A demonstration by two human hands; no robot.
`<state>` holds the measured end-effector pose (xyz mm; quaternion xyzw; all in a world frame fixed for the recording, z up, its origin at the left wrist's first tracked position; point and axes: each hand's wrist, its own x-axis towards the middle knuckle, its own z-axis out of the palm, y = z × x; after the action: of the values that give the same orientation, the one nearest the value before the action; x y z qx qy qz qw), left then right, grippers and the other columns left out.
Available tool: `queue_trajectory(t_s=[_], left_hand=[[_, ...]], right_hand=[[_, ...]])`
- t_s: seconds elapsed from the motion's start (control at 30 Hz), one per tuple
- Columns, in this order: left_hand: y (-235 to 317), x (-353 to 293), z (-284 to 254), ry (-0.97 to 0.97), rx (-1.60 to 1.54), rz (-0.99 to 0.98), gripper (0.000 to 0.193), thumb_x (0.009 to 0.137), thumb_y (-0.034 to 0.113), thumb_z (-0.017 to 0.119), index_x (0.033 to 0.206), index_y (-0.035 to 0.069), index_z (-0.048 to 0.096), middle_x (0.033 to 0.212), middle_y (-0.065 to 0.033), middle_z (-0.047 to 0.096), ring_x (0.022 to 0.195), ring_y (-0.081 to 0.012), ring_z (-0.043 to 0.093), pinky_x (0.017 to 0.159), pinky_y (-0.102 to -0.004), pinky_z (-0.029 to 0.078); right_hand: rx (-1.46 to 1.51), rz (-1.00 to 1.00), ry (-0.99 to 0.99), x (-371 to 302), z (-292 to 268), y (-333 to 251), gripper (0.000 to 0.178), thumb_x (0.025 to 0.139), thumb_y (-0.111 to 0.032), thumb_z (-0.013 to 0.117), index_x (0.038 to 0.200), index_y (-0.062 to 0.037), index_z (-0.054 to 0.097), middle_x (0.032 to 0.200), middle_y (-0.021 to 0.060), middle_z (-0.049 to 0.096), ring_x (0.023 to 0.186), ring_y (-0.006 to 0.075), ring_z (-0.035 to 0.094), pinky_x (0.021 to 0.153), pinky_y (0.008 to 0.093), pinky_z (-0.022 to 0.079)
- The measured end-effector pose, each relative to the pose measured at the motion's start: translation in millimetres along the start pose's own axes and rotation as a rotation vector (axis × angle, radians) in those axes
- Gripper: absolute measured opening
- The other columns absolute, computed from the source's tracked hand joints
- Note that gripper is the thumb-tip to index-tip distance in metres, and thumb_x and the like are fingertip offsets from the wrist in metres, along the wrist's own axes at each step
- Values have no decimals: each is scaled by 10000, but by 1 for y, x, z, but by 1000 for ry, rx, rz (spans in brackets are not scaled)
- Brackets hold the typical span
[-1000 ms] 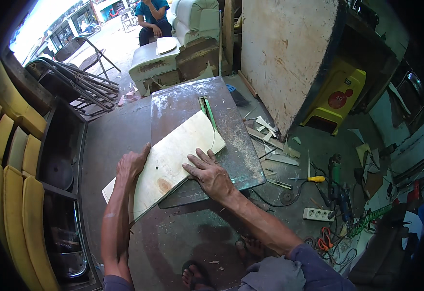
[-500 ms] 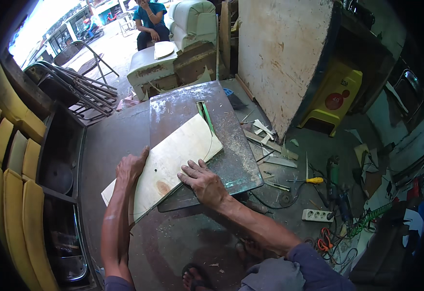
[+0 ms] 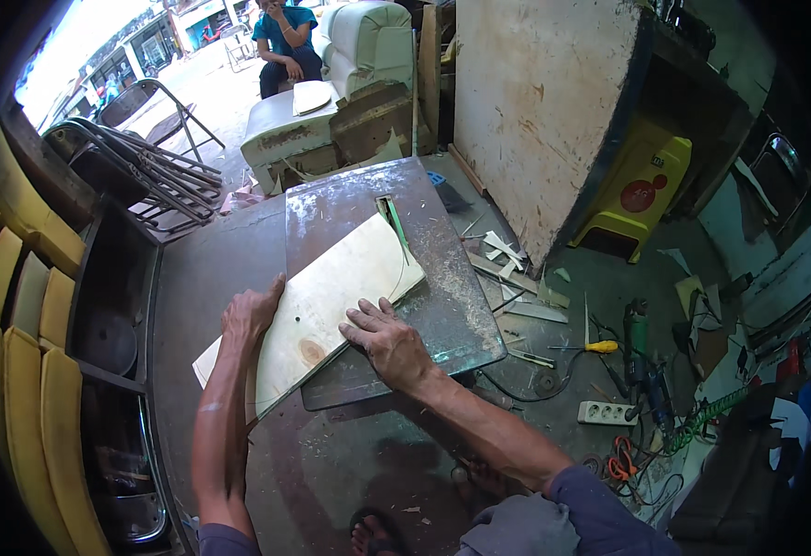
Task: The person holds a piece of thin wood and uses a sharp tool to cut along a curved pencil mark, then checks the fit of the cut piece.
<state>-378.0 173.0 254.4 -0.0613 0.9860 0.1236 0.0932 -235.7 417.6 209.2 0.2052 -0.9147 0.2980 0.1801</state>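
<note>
A pale plywood board [image 3: 317,310] lies aslant on a dark, sawdust-strewn work table [image 3: 443,320]. It has a knot near its near end, a small dark hole and a curved line at the far right corner. That corner is beside a green-edged slot [image 3: 392,227] in the tabletop. My left hand [image 3: 251,310] grips the board's left edge, its fingers partly hidden. Across from it, my right hand [image 3: 389,347] holds the right edge, fingers spread on the upper face; its thumb is not clearly visible.
Wood offcuts [image 3: 517,269], a yellow-handled screwdriver [image 3: 600,347], a power strip [image 3: 607,412] and a green power tool [image 3: 637,334] with cords lie on the floor at right. Yellow cushions [image 3: 30,398] line the left. A person [image 3: 285,46] sits behind, beside a pale armchair [image 3: 359,46].
The board and both hands have barely moved; the board's far end is very slightly nearer the slot. The view has shifted slightly. A rider in the street has moved left.
</note>
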Motion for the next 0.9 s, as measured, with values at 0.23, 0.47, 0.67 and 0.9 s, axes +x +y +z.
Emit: queue_trajectory(t_s=[0.23,0.47,0.67,0.9], left_hand=[[2,6,-3,-7,13,-12,1014,916,830,371,1162,-90,720,1206,-378,657,1218,-509,613,1052,-534,469],[3,9,-2,16,-5,-20,1037,897,848,375,1162,-92,721,1208,-389,651,1223,-515,608,1047,-539,468],[5,14,-2,-8,1,-52,1022,899,843,383,1187,-79,717,1232,-354,663,1240,-494,610,1055,-525,467],[5,20,-3,12,-20,-76,1029,885,862,385,1186,-60,727,1230,-351,667,1240,-490,613,1048,-533,469]], right_hand=[[26,1,44,6,1,1,368,943,-71,517,1252,-19,710,1389,226,630,1360,403,553,1210,537,362],[-4,-2,71,6,7,4,368,970,-81,506,1275,-53,709,1385,222,635,1384,382,536,1217,500,365],[-29,-5,111,7,8,3,393,921,-39,510,1270,-5,689,1363,233,638,1357,430,543,1211,511,365],[-108,-12,150,14,10,2,382,915,-40,536,1264,21,679,1341,249,646,1327,426,570,1182,511,407]])
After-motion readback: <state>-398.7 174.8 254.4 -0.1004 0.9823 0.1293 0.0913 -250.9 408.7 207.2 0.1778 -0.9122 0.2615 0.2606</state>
